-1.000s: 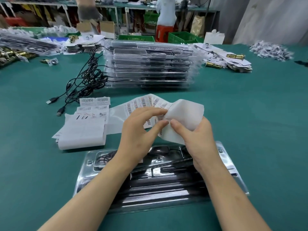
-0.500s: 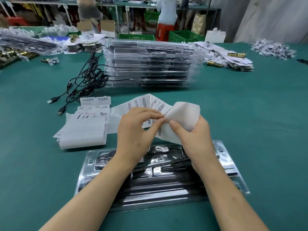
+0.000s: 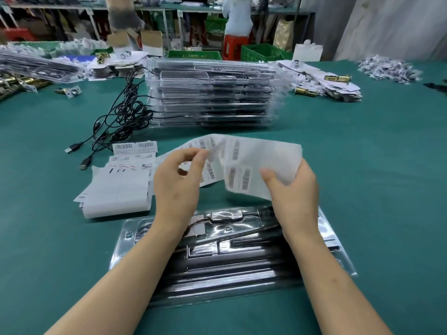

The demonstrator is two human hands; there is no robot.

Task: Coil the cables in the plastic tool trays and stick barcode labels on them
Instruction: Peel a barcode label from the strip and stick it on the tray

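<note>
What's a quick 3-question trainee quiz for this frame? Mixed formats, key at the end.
1. True or false: nobody is touching the label sheet.
2. Where do the loose black cables lie relative to the tray stack? A) to its left B) to its right C) on top of it
3. Fill in: nearest the person lies a clear plastic ____.
Key: 1 false: the left hand pinches it and the right hand holds it up. 2 A. 3 tray.
</note>
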